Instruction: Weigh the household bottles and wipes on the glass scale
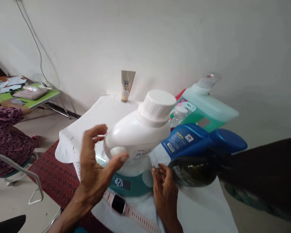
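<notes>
A large white plastic bottle (135,132) with a white screw cap stands on a round digital kitchen scale (138,184), whose lit display is partly readable. My left hand (94,168) is open beside the bottle's left side, fingers spread and thumb in front of it; whether it touches the bottle I cannot tell. At the scale's right rim, my right hand (165,187) has its fingers curled together against the edge. A smartwatch (118,204) with a pink strap lies in front of the scale. Right of my right hand lies a dark bottle (194,171).
Behind on the white-covered table (94,119) stands a beige tube (127,85). Blue bottle (186,139), small clear bottle (179,115) and green liquid jug (206,105) crowd the right side. At left, another person's sleeve (7,115) shows near a green table (36,100).
</notes>
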### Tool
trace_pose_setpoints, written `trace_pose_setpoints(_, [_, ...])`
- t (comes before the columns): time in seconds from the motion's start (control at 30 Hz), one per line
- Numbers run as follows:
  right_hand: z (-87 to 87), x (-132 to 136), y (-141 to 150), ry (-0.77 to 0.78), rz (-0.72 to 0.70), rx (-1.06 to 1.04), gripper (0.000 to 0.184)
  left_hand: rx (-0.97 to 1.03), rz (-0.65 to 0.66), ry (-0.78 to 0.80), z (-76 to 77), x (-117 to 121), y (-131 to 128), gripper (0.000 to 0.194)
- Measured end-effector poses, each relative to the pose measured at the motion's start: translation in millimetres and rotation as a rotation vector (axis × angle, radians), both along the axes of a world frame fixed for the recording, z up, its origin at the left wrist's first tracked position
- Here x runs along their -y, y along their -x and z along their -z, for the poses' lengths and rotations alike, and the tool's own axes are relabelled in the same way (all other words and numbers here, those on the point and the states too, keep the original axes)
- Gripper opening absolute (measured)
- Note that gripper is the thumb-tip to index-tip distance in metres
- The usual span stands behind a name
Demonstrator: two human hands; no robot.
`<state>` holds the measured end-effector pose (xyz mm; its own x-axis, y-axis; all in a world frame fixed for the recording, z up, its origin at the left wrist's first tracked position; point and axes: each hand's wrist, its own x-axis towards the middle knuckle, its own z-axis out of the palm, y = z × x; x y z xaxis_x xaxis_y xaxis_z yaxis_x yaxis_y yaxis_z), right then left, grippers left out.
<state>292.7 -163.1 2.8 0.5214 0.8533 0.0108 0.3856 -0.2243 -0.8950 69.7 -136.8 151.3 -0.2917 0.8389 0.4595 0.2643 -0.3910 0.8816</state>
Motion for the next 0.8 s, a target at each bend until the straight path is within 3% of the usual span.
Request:
trace_pose_setpoints(0.13, [8.6,-2,-3,0.052,0.049,-0.055,0.081,0.045,0.086,0.218,10.7,-28,-15,0.040])
trace_pose_setpoints(0.27, [20.4,-5,-4,0.021,0.067,-0.057,0.082,0.240,0.153,0.283,17.3,-46,-16,0.050])
trace_pose_setpoints(0.37, [26.5,-6,-3,-0.004,0.086,-0.054,0.085,0.365,0.154,0.290,10.0,-63,-15,0.050])
trace_pose_setpoints(0.5, [25.1,-5,-1,-0.031,0.093,-0.031,0.079,0.349,-0.029,0.116,-15.2,-97,-13,0.047])
trace_pose_setpoints(0.63, [16.4,-2,1,-0.058,0.089,-0.016,0.071,0.320,-0.210,-0.146,-37.1,-151,-8,0.052])
trace_pose_setpoints(0.7, [13.9,-2,1,-0.062,0.088,-0.019,0.071,0.288,-0.264,-0.177,-37.9,-183,-4,0.052])
trace_pose_setpoints(0.8, [15.2,-3,1,-0.049,0.108,-0.019,0.072,0.278,-0.337,-0.159,-25.3,-232,4,0.054])
